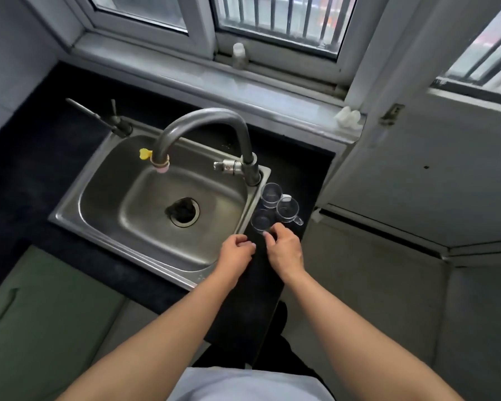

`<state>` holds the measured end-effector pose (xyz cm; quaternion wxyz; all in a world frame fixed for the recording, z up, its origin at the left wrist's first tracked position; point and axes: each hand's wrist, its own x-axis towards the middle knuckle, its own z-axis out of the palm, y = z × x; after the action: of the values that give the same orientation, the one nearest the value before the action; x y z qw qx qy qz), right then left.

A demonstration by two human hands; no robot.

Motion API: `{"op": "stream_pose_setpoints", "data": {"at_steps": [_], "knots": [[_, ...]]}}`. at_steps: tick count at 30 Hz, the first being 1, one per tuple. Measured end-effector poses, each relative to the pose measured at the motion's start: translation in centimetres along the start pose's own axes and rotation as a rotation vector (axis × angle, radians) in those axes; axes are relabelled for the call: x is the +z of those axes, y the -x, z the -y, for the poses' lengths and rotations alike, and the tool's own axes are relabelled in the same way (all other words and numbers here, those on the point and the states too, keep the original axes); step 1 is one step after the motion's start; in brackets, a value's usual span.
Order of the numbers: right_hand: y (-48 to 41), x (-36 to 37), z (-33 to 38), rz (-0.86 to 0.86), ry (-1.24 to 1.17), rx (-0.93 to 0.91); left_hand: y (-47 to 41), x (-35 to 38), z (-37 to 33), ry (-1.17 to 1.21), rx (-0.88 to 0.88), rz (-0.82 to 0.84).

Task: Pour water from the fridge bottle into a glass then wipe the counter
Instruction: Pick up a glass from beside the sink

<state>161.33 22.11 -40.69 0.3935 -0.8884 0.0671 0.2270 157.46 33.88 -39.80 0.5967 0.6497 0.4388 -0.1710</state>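
Note:
Three clear glass cups stand close together on the black counter (252,285) just right of the sink: a far one (271,193), one with a handle (287,209) and a near one (261,220). My right hand (284,248) hovers right at the near cup, fingertips spread and almost touching its rim, holding nothing. My left hand (237,251) rests over the sink's front right corner, fingers loosely curled and empty. No fridge bottle and no cloth are in view.
A steel sink (104,215) with a tall curved tap (203,117) fills the counter's middle. A small bottle (239,55) stands on the window sill behind. A grey door (417,169) is to the right, green cupboard doors (41,314) below left.

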Motion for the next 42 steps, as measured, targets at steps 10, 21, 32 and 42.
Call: {"op": "stream_pose_setpoints", "data": {"at_steps": [10, 21, 32, 42], "knots": [[4.3, -0.4, -0.5, 0.024, -0.167, -0.069, 1.2, -1.6, -0.4, 0.281, 0.032, 0.151], [7.7, 1.4, 3.8, 0.168, -0.138, -0.362, 5.0, -9.3, 1.4, 0.445, 0.136, 0.131], [17.0, 12.7, 13.5, 0.294, -0.012, -0.567, 10.0, -25.4, 7.3, 0.669, 0.233, -0.016], [30.2, 31.5, 23.1, 0.515, 0.039, -0.692, 15.3, -47.5, 19.4, 0.743, 0.262, -0.243]]}}
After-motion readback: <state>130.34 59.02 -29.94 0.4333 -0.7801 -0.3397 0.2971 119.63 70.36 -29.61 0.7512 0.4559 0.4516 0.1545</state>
